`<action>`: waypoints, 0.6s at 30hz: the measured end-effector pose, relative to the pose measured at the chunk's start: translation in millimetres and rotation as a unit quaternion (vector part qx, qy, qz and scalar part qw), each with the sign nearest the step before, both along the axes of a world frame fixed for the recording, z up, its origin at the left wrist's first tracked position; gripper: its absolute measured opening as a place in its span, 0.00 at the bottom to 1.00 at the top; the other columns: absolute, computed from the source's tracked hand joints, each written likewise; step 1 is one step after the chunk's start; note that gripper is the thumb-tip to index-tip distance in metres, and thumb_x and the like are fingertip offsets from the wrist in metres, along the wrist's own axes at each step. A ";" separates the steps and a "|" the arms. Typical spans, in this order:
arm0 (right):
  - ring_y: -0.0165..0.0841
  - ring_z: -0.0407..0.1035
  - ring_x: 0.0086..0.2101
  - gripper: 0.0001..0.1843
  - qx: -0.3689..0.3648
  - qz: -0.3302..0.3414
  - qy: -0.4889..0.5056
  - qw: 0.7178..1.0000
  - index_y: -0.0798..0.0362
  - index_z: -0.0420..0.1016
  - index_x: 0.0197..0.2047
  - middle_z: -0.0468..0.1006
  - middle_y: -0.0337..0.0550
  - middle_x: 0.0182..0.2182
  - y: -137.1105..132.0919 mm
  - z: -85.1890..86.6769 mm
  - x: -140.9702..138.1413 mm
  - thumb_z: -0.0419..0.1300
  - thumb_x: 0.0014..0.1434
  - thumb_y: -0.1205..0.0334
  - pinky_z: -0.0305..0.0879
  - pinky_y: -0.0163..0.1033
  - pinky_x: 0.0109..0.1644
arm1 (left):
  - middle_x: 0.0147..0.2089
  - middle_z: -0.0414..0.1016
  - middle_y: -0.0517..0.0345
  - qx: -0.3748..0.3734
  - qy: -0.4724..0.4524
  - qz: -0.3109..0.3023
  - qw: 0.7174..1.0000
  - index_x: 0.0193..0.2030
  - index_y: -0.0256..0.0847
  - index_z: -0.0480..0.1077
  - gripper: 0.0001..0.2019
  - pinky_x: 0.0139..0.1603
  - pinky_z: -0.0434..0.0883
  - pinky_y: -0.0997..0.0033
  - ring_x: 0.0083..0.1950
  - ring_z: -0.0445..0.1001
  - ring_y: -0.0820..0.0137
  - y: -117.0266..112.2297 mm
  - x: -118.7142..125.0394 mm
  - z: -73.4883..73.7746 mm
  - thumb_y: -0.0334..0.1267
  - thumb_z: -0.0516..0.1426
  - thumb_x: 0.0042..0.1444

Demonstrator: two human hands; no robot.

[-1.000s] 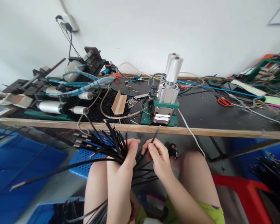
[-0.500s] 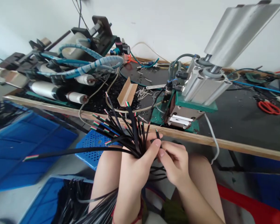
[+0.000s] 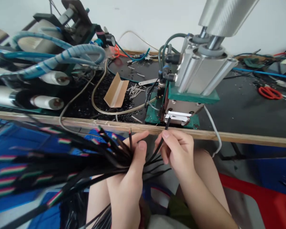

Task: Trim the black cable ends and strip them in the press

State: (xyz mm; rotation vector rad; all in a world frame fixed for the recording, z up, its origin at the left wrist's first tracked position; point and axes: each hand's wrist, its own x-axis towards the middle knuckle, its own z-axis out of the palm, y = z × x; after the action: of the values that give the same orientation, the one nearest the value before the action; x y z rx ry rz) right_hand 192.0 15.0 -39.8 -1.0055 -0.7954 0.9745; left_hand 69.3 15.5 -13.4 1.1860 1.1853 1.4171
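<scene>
My left hand (image 3: 130,178) is wrapped round a bundle of black cables (image 3: 90,162), whose ends with red, white and green wires fan out to the left, blurred by motion. Between thumb and fingers, my right hand (image 3: 178,149) pinches a single black cable (image 3: 165,130). Its tip reaches the white slot at the front of a small pneumatic press (image 3: 177,115); how far in it sits, I cannot tell. Silver cylinders (image 3: 205,71) stand on top of this press, above a green plate.
A second machine with blue hoses (image 3: 62,60) takes up the bench's left. Between the machines lie a folded cardboard piece (image 3: 116,90) and cut sleeve scraps (image 3: 135,91). Red-handled scissors (image 3: 269,93) rest at the right. The bench's wooden edge (image 3: 228,137) runs across in front of me.
My right hand has carried one cable away from the bundle, up to the press slot. My left hand has moved left and lower with the bundle, which has swung leftward. The view has shifted right.
</scene>
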 end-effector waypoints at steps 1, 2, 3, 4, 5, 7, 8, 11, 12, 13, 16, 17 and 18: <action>0.25 0.62 0.10 0.24 -0.011 0.010 0.030 0.999 0.50 0.83 0.29 0.85 0.42 0.22 0.6 -0.6 -2.1 0.69 0.72 0.43 0.45 0.29 0.12 | 0.17 0.53 0.73 0.002 -0.019 0.003 1.000 0.48 0.46 0.88 0.07 0.17 0.53 0.73 0.16 0.49 0.78 -0.8 2.2 1.3 0.43 0.69 0.70; 0.25 0.63 0.10 0.25 -0.021 0.023 0.057 0.998 0.50 0.82 0.30 0.86 0.42 0.23 0.9 -0.5 -4.1 0.71 0.71 0.41 0.46 0.29 0.12 | 0.17 0.53 0.73 0.003 -0.038 0.009 0.999 0.46 0.46 0.87 0.05 0.18 0.52 0.74 0.16 0.48 0.78 -1.3 4.6 2.9 0.41 0.69 0.69; 0.26 0.64 0.10 0.25 -0.029 0.036 0.082 0.996 0.50 0.80 0.30 0.86 0.42 0.23 0.9 0.2 -5.7 0.72 0.69 0.39 0.48 0.28 0.12 | 0.18 0.54 0.73 0.002 -0.055 0.016 0.998 0.45 0.45 0.87 0.03 0.18 0.52 0.75 0.16 0.49 0.79 -1.7 7.0 4.6 0.39 0.69 0.69; 0.27 0.67 0.11 0.25 -0.035 0.049 0.104 0.993 0.50 0.80 0.31 0.85 0.41 0.22 0.7 1.1 -6.8 0.74 0.68 0.39 0.50 0.28 0.12 | 0.18 0.55 0.73 -0.001 -0.065 0.022 0.998 0.44 0.44 0.86 0.03 0.19 0.53 0.75 0.17 0.50 0.80 -2.0 9.2 6.3 0.37 0.68 0.68; 0.28 0.70 0.12 0.24 -0.039 0.058 0.122 0.990 0.50 0.80 0.32 0.85 0.41 0.22 0.2 2.1 -7.3 0.75 0.67 0.39 0.53 0.28 0.12 | 0.19 0.55 0.72 -0.004 -0.073 0.029 0.997 0.43 0.43 0.86 0.02 0.20 0.54 0.76 0.17 0.51 0.80 -2.1 11.0 7.8 0.35 0.68 0.68; 0.29 0.73 0.14 0.22 -0.034 0.056 0.133 0.989 0.51 0.83 0.34 0.85 0.40 0.22 -1.4 3.1 -6.5 0.75 0.68 0.41 0.57 0.27 0.14 | 0.20 0.56 0.72 -0.007 -0.085 0.042 0.995 0.42 0.41 0.85 0.02 0.22 0.56 0.76 0.18 0.52 0.80 -2.2 12.8 9.9 0.33 0.68 0.67; 0.28 0.73 0.15 0.21 -0.028 0.048 0.128 0.990 0.51 0.84 0.35 0.85 0.40 0.22 -2.5 3.0 -5.5 0.74 0.69 0.42 0.58 0.27 0.14 | 0.20 0.56 0.72 -0.007 -0.089 0.048 0.995 0.42 0.40 0.84 0.02 0.22 0.56 0.76 0.19 0.53 0.80 -2.0 12.6 10.1 0.32 0.68 0.67; 0.25 0.68 0.14 0.19 -0.010 0.003 0.094 0.995 0.51 0.86 0.33 0.82 0.37 0.20 -5.4 0.4 -1.5 0.71 0.73 0.48 0.56 0.27 0.16 | 0.22 0.59 0.70 -0.012 -0.095 0.039 0.995 0.43 0.40 0.84 0.03 0.24 0.60 0.75 0.20 0.57 0.79 -0.7 8.5 6.6 0.31 0.67 0.69; 0.24 0.65 0.13 0.20 -0.003 -0.012 0.083 0.996 0.51 0.85 0.31 0.80 0.36 0.18 -5.9 -0.8 -0.5 0.70 0.73 0.51 0.54 0.27 0.16 | 0.23 0.59 0.70 -0.011 -0.101 0.025 0.995 0.44 0.41 0.84 0.04 0.25 0.61 0.75 0.21 0.59 0.78 0.0 6.7 4.5 0.30 0.66 0.70; 0.23 0.64 0.13 0.20 0.005 -0.026 0.073 0.997 0.51 0.85 0.28 0.78 0.36 0.17 -5.9 -1.9 0.3 0.70 0.73 0.53 0.54 0.28 0.17 | 0.23 0.60 0.69 -0.006 -0.111 0.007 0.994 0.46 0.41 0.85 0.07 0.25 0.62 0.74 0.21 0.60 0.77 0.9 5.2 2.4 0.28 0.64 0.71; 0.24 0.66 0.14 0.23 0.041 -0.059 0.057 0.996 0.50 0.84 0.24 0.77 0.35 0.15 -3.2 -5.0 0.9 0.70 0.73 0.58 0.59 0.30 0.20 | 0.24 0.59 0.68 0.020 -0.153 -0.013 0.988 0.48 0.43 0.85 0.14 0.25 0.63 0.72 0.21 0.59 0.76 3.3 5.6 -0.9 0.24 0.58 0.72; 0.24 0.67 0.14 0.24 0.052 -0.071 0.056 0.995 0.50 0.83 0.23 0.77 0.35 0.15 -1.5 -5.9 0.7 0.69 0.73 0.59 0.62 0.31 0.21 | 0.24 0.58 0.68 0.022 -0.162 -0.001 0.987 0.47 0.43 0.84 0.15 0.25 0.62 0.72 0.20 0.58 0.76 3.9 7.4 -0.5 0.23 0.57 0.72; 0.25 0.68 0.15 0.25 0.061 -0.083 0.058 0.993 0.50 0.83 0.22 0.78 0.35 0.15 0.5 -6.8 0.5 0.69 0.74 0.60 0.64 0.31 0.23 | 0.23 0.57 0.68 0.020 -0.167 0.015 0.986 0.45 0.44 0.83 0.15 0.24 0.61 0.72 0.20 0.56 0.76 4.4 9.8 0.5 0.22 0.57 0.71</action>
State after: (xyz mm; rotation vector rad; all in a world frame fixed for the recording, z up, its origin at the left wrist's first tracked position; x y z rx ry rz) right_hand 192.5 15.4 -46.7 -0.8873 -0.6560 0.8237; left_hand 79.0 19.9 -12.9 0.9152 0.9458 1.5958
